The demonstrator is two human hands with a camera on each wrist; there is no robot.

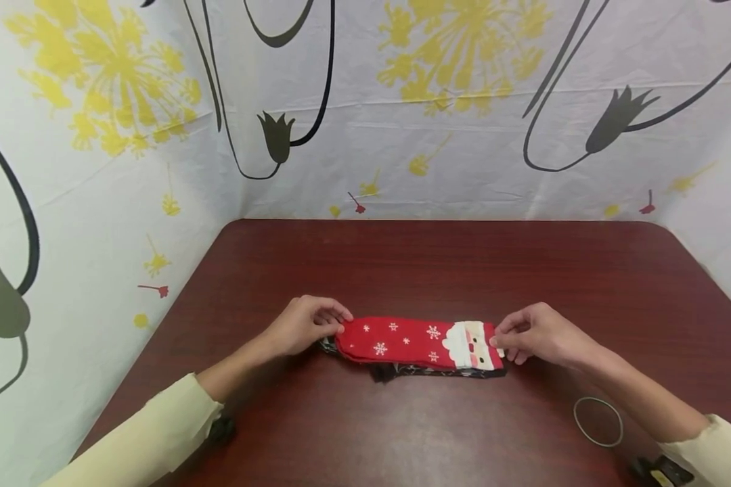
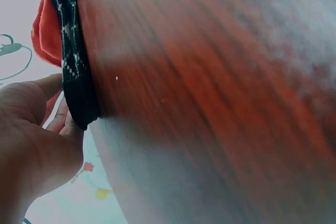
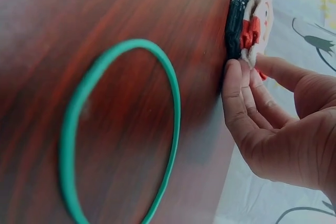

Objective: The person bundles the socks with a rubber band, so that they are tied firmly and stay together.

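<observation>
A red sock point(image 1: 396, 341) with white snowflakes and a Santa face at one end lies flat on top of a black patterned sock point(image 1: 441, 371), whose edge shows along the near side. My left hand point(image 1: 307, 325) pinches the red sock's rounded left end. In the left wrist view, the black sock point(image 2: 71, 40) passes close by the fingers of that hand. At the Santa end, my right hand point(image 1: 539, 335) pinches the red sock's edge between thumb and fingers. The right wrist view shows layered sock ends point(image 3: 247, 35) at the fingertips.
A thin green rubber band point(image 1: 598, 422) lies on the dark red wooden table point(image 1: 451, 270), near the right forearm. Behind the table and along its sides hangs a white cloth point(image 1: 353, 169) printed with flowers.
</observation>
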